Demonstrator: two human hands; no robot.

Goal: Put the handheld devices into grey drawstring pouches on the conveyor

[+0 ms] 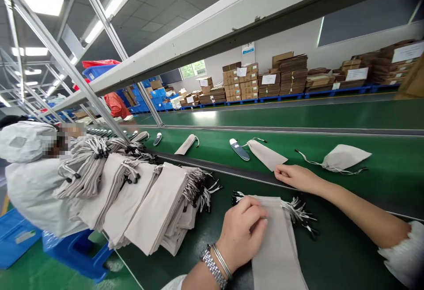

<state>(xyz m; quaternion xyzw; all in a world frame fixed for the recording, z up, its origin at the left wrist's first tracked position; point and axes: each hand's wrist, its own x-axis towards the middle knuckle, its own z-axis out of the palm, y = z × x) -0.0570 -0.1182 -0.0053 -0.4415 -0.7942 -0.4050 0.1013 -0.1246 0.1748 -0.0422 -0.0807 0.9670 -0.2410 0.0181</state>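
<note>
— Left hand (243,232)?
— Curled on the grey pouch stack (278,254), pressing down; whether it pinches one, I can't tell.
— Right hand (296,176)?
— Open, fingertips touching the loose pouch (266,154) on the belt (215,148), near a slim device (239,149). Lifting it, I judge, needs a closing pinch.

Green worktop (347,254) bare at right; pouch piles (132,201) block left; shelf beam (232,29) overhead.

The green conveyor bench (391,184) carries loose drawstring pouches (266,155), a grey device (239,149) and fanned pouch stacks (159,206).
</note>
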